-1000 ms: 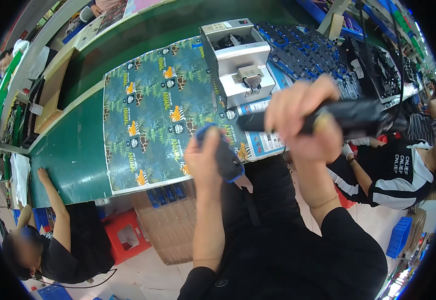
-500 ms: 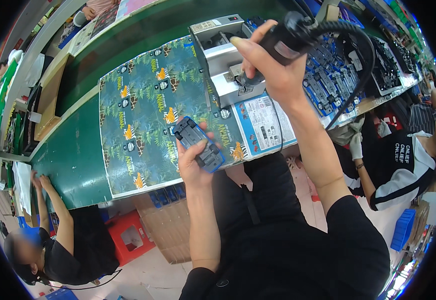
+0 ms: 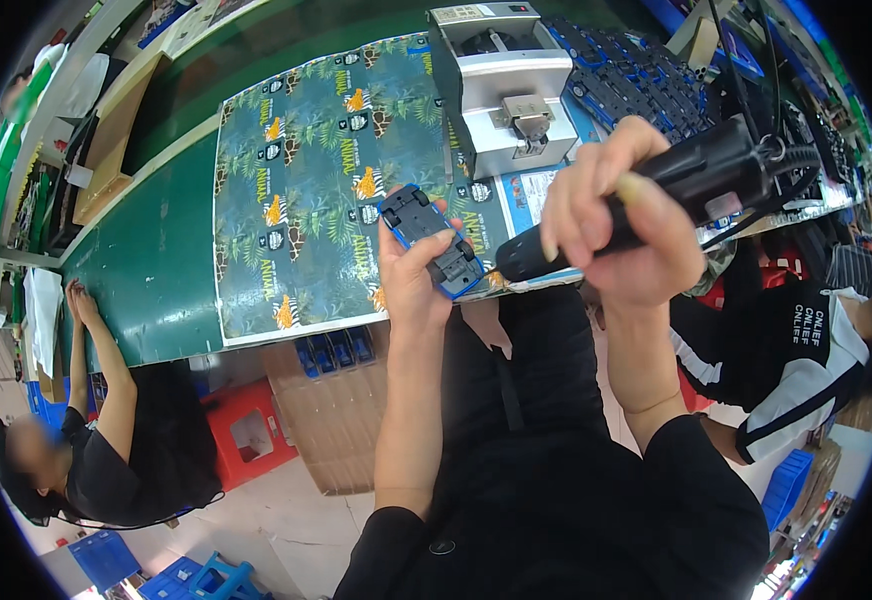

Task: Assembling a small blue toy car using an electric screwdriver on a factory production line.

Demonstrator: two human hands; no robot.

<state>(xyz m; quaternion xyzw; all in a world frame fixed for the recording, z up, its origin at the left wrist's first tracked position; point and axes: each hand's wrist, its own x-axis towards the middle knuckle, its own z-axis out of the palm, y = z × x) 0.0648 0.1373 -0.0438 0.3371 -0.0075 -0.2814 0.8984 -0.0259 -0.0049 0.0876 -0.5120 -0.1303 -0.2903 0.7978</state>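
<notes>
Left hand (image 3: 411, 275) gripping upturned toy car (image 3: 418, 220), right hand (image 3: 624, 222) clasping electric screwdriver (image 3: 708, 172), bit (image 3: 494, 271) at car's four o'clock, silver screw feeder (image 3: 516, 78) at one o'clock

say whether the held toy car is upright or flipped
Flipped: the toy car lies in the left hand with its dark underside and wheels facing up.

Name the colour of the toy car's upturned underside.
The toy car's underside is dark grey; head view.
</notes>
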